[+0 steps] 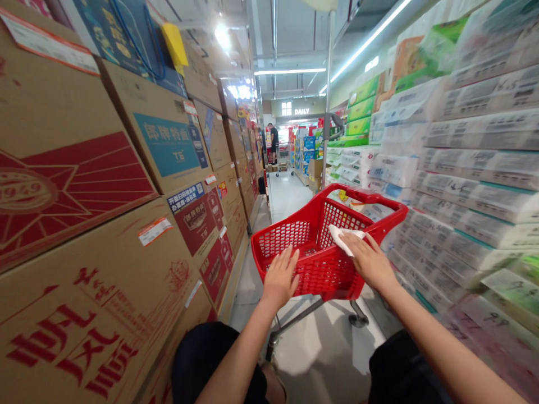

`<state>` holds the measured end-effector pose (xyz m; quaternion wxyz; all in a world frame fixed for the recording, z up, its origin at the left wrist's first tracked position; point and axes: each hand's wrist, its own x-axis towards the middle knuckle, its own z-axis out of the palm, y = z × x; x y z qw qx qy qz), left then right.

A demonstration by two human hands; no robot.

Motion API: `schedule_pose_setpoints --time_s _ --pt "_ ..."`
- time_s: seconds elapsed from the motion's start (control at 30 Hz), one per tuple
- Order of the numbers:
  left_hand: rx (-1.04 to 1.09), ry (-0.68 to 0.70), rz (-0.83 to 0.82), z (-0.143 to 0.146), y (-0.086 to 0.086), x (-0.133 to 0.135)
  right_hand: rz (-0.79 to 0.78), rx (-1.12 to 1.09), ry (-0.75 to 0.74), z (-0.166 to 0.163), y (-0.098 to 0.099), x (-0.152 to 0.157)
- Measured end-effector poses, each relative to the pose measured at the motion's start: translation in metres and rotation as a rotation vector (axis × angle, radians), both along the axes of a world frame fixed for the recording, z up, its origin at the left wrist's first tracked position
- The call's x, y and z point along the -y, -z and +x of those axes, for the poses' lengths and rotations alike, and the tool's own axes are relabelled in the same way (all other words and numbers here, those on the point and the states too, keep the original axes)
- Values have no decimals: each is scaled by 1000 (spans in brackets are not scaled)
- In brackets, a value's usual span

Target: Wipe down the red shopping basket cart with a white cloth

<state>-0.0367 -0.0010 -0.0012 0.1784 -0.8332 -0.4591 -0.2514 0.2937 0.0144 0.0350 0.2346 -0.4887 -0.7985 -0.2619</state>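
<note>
A red plastic shopping cart (290,233) with a perforated basket stands right in front of me, side-on, its handle toward the right. My right hand (365,255) presses a white cloth (340,238) against the basket's upper rim near the handle end. Part of the cloth is covered by the fingers. Against the near side of the basket, my left hand (281,276) rests with fingers stretched out, holding nothing. Its fingertips reach about the rim.
Stacked cardboard boxes (105,314) wall the left side. Packs of tissue paper (467,168) are piled high on the right. A metal pole (327,112) rises behind the cart. Farther down the aisle, a person (273,140) in dark clothes stands by another cart (283,154).
</note>
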Motion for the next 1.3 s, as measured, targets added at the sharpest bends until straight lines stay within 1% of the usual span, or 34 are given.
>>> schedule_pose_setpoints --time_s 0.1,0.17,0.27,0.4,0.47,0.53,0.63,0.7,0.77,0.87,1.0,1.07,1.13,1.23,1.3 --pt "64 -66 56 -20 10 6 18 -35 67 9 0 -10" --pt "100 -67 61 -19 17 8 29 -78 115 4 6 -15" --pt "151 -46 48 3 21 10 13 -104 100 -22 18 -14" --pt "136 -13 -8 38 19 14 -24 -101 -30 -61 32 3" --pt "108 16 -37 49 16 17 -38 -107 -80 -67 35 14" --pt "75 76 -63 53 14 18 -67 -98 -114 -56 34 22" --pt "24 190 -95 46 13 14 -111 -83 -117 -23 31 26" --pt "23 194 -101 38 12 9 -109 -104 -84 -3 30 25" --pt "30 170 -105 35 13 4 -86 -149 -45 7 31 23" --pt "35 169 -113 45 15 1 -74 -191 -20 -3 34 25" --pt "79 136 -119 73 21 3 -135 -161 -62 -40 37 44" --pt "71 151 -127 80 23 3 -162 -144 -92 -52 39 56" --pt "48 193 -130 78 23 -1 -174 -142 -108 -53 39 65" --pt "-10 273 -146 62 18 -13 -174 -139 -128 -36 40 75" --pt "-35 260 -163 47 13 -26 -162 -141 -130 -22 42 79"
